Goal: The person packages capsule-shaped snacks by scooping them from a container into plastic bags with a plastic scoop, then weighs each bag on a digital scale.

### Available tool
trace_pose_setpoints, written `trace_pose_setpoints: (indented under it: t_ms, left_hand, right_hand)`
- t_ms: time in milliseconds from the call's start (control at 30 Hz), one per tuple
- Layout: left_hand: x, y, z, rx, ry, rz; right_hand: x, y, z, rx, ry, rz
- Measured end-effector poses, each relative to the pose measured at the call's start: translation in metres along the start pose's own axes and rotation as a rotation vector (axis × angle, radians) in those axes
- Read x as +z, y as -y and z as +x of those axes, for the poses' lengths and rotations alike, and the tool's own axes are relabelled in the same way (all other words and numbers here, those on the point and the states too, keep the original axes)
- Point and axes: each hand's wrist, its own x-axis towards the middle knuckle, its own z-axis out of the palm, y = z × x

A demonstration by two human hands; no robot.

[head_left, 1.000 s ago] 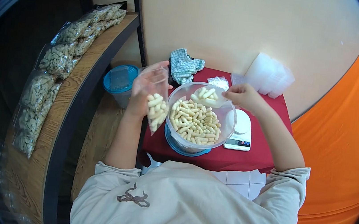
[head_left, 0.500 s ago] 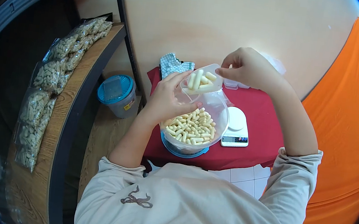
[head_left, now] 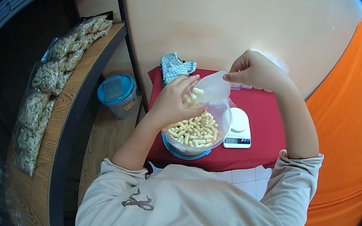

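Observation:
My left hand (head_left: 174,101) is wrapped round a small clear container (head_left: 188,99) with pale stick-shaped pieces inside, over the left rim of a big clear tub (head_left: 224,120). In my right hand (head_left: 253,72), thumb and fingers pinch the edge of a translucent plastic scoop or lid (head_left: 214,84), whose lower end meets the small container. One pale piece (head_left: 198,92) shows at that meeting point. Many similar pieces (head_left: 194,130) fill the lower part of the tub, which stands on a blue lid (head_left: 185,155).
A white scale (head_left: 238,131) stands right of the tub on a red tablecloth (head_left: 263,123). Behind lie a checked cloth (head_left: 175,68) and clear plastic containers. Filled bags (head_left: 50,76) line a wooden shelf at left; a blue-lidded bucket (head_left: 121,103) stands beside it.
The pieces that lay on the translucent scoop or lid are now mostly in the small container. That piece is tilted more upright, and my right hand has moved slightly right.

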Motion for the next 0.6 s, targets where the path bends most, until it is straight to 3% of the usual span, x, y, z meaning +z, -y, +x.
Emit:
trace_pose_setpoints:
  t_ms: [67,200,267,300,367,400,433,467,533,600]
  left_hand:
    - [0.002,0.004,0.000,0.027,-0.015,-0.011]
    - [0.007,0.016,0.001,0.009,-0.090,-0.182]
    - [0.006,0.029,-0.001,-0.221,-0.149,-0.478]
    - [0.004,0.037,-0.002,-0.227,-0.157,-0.474]
    - [-0.004,0.051,-0.002,-0.134,-0.341,-0.680]
    - [-0.008,0.056,-0.001,-0.134,-0.353,-0.673]
    - [-0.011,0.061,0.000,-0.024,-0.322,-1.088]
    - [-0.012,0.063,0.001,0.099,-0.275,-1.500]
    - [-0.008,0.060,0.004,0.157,-0.272,-1.543]
    - [-0.002,0.055,0.003,0.180,-0.258,-1.521]
  right_hand:
    - [-0.003,0.005,-0.002,0.168,0.053,0.029]
    - [0.001,-0.018,0.000,0.166,-0.006,0.233]
    - [-0.004,-0.024,-0.003,0.281,-0.058,0.348]
    - [-0.002,-0.032,-0.003,0.273,-0.050,0.348]
    - [0.010,-0.056,0.003,0.216,-0.096,0.280]
    - [0.023,-0.068,0.005,0.079,-0.107,0.211]
    - [0.038,-0.077,0.006,-0.058,-0.119,0.141]
    - [0.050,-0.075,0.006,-0.084,0.002,0.142]
    - [0.087,-0.073,0.006,-0.255,0.115,-0.058]
    - [0.122,-0.069,0.007,-0.265,0.247,-0.284]
